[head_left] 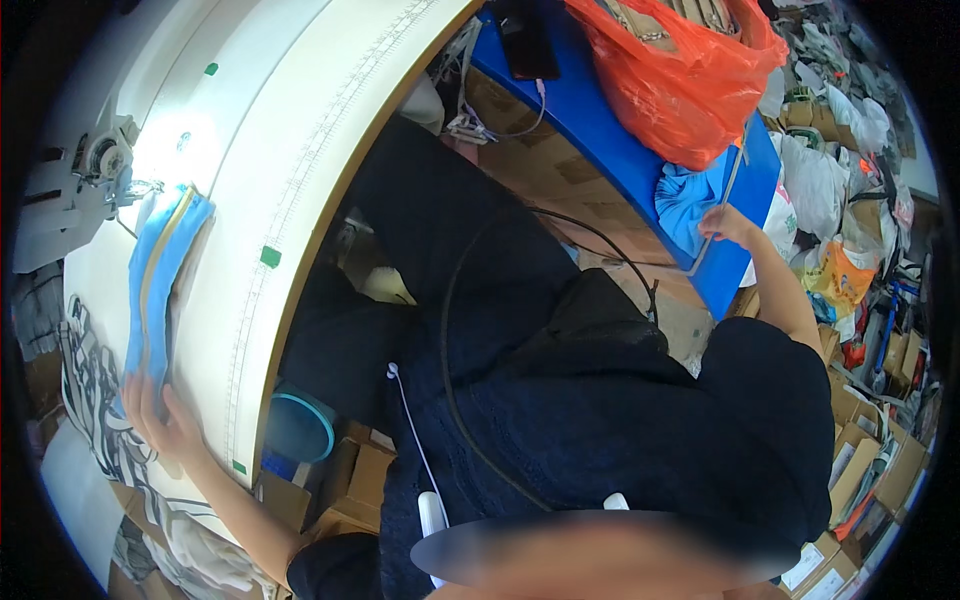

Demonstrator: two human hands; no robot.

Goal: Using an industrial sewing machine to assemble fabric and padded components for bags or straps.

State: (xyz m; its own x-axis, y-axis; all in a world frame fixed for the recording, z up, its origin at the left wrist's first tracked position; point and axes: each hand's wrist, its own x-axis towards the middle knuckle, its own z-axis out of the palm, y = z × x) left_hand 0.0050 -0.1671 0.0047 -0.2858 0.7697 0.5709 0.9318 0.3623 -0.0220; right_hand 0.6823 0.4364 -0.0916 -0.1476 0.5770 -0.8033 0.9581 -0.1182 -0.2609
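Observation:
On the white sewing table at left lies a light blue fabric strip (180, 245) with a tan band, perhaps a zipper, along its length. Its far end sits beside the needle area of a sewing machine (95, 165). My left hand (160, 425) rests on the near end of the strip, fingers stretched out. Over at the right, my right hand (730, 226) reaches onto a blue bench, its fingers closed around a long thin greyish strip (738, 170). A bunched light blue cloth (685, 205) lies against those fingers.
A red plastic bag (690, 80) and a black phone (525, 38) with a cable sit on the blue bench (600, 125). Striped fabric (95, 395) hangs at the left table edge. A teal-rimmed bin (298, 425) stands below the table. Bags and cardboard boxes (865, 465) crowd the right.

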